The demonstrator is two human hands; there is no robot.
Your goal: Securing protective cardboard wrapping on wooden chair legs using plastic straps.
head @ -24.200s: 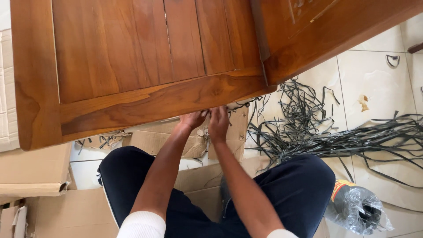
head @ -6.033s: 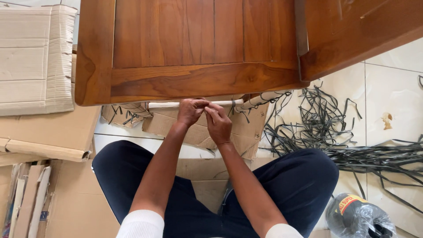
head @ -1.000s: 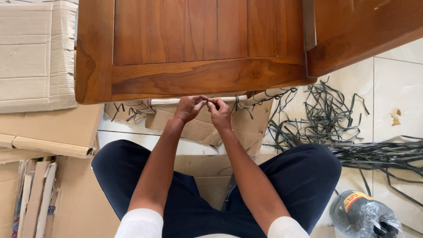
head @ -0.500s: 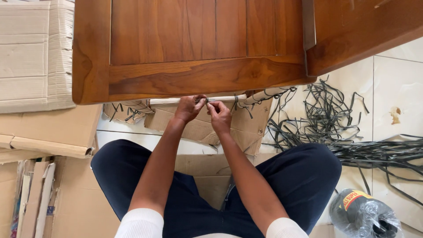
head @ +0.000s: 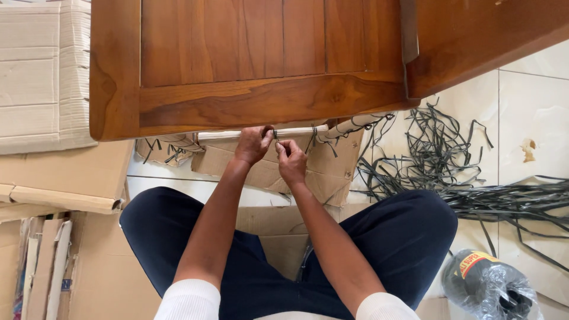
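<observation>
My left hand (head: 253, 144) and my right hand (head: 291, 161) meet just under the front edge of a brown wooden furniture panel (head: 249, 65). Both pinch a thin dark strap (head: 276, 137) that loops around a pale cardboard-wrapped rail (head: 296, 130) below the panel. My left fingers press on the rail beside the strap. My right fingers pull the strap end toward me. A second dark strap loop (head: 314, 133) sits on the rail to the right.
Torn cardboard pieces (head: 332, 172) lie on the tiled floor under my hands. A heap of cut dark straps (head: 438, 160) spreads to the right. Flat cardboard boxes (head: 47, 77) stack at the left. A plastic-wrapped roll (head: 486, 287) sits by my right knee.
My right hand has drawn down and toward me from the rail, pulling the strap. The left hand stays on the rail. The view has shifted slightly.
</observation>
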